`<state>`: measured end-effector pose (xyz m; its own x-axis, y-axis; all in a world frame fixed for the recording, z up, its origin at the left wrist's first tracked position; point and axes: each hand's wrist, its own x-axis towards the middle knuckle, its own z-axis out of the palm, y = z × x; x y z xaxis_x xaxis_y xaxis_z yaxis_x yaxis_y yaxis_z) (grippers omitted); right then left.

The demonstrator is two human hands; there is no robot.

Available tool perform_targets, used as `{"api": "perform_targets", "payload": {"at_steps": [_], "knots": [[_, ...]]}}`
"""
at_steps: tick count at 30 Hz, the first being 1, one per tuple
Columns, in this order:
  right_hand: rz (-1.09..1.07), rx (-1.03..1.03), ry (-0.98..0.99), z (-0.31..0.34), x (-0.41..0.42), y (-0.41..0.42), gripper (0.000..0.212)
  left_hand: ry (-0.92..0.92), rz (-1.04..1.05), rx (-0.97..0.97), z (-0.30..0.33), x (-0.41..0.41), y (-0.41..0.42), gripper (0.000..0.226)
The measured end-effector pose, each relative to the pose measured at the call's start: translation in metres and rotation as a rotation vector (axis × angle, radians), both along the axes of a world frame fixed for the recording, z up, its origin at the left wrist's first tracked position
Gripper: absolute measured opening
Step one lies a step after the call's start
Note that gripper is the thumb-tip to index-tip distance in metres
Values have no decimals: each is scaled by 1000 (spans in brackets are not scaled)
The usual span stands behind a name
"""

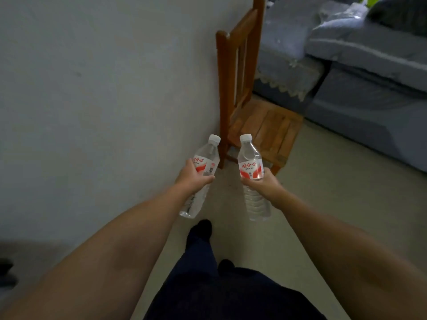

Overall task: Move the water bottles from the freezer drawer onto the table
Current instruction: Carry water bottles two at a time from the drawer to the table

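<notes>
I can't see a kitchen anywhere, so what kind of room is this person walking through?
Probably a living room at home. A grey sofa with a lace cover stands on the right, and a small wooden chair sits against a plain wall. No freezer or table shows here.

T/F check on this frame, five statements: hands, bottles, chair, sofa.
1. Each hand holds one water bottle. True: the left hand grips the left bottle, the right hand grips the right bottle.
2. Both bottles have their caps off. False: each has a white cap on.
3. A wooden chair stands against the wall ahead. True.
4. A bottle is standing on the chair seat. False: the seat holds nothing; both bottles are in the hands.
5. The sofa is on the left of the view. False: it is at the upper right.
</notes>
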<state>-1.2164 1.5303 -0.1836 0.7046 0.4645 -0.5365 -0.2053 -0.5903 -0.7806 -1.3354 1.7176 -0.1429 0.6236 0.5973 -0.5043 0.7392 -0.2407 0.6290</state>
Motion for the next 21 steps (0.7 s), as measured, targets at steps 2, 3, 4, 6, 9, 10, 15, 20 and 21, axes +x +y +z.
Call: {"api": "perform_targets", "payload": {"at_steps": [2,3,4,6,9,10,15,20,21], "knots": [[-93,5,20,-5,19,-12,72,8,-81,-2,-3,34,3,70],[-136,23,27,-6,28,-15,78,11,-132,-8,-3,52,5,70],[-158,24,36,-3,32,-17,83,17,-165,-20,-5,61,7,70],[-280,50,43,0,52,-22,74,22,-301,-10,-8,107,13,70],[-442,80,46,3,74,-28,50,39,-422,-6,-7,161,20,73],[-496,90,48,4,79,-30,51,40,-452,1,-4,175,20,73],[-697,108,54,2,97,-55,67,20,-606,26,0,248,0,70],[-862,87,69,-1,110,-91,49,55,-783,42,-4,297,-45,66],[-890,76,60,-3,112,-100,43,61,-821,51,-7,306,-57,66]]}}
